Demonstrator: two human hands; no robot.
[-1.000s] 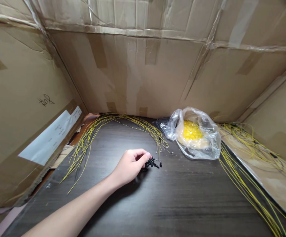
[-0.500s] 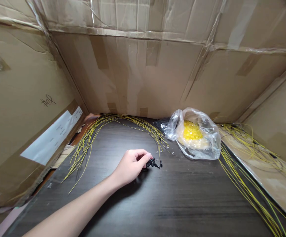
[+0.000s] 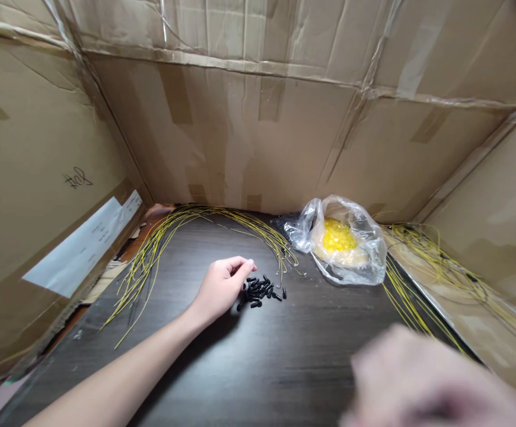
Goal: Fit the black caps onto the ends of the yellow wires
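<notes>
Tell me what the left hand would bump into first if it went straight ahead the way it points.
Probably the little pile of small black plastic pieces, just past the fingertips of the left hand. The hand might pass a bit above them, because the picture doesn't show its height clearly.

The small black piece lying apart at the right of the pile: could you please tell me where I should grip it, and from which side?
I'd pinch the slim black piece across its long sides, coming from the right and above. It lies apart from the pile of black pieces, so that side looks free, while the left hand rests beyond the pile.
</notes>
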